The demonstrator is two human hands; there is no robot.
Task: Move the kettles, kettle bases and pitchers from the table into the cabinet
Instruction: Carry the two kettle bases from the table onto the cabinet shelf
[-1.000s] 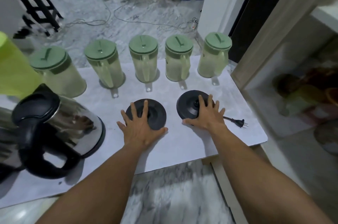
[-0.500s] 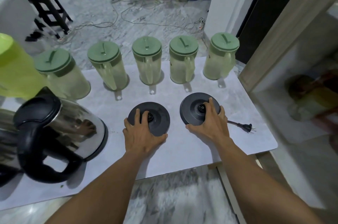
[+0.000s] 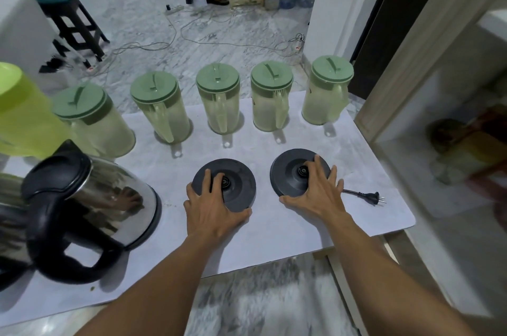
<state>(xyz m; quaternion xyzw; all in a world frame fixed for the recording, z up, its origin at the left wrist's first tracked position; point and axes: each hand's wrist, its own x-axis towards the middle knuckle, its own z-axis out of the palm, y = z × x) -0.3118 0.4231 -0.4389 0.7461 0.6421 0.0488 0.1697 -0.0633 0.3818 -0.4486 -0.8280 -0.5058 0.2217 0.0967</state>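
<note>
Head view: I see two black kettle bases on the table (image 3: 274, 231). My left hand (image 3: 212, 208) grips the left base (image 3: 236, 184), my right hand (image 3: 319, 193) the right base (image 3: 288, 176); five pitchers (image 3: 219, 101) line up beyond my fingers.

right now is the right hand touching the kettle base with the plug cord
Touching. The head view shows the right hand lying on the right kettle base, fingers spread over its top and thumb at its near rim.
</note>
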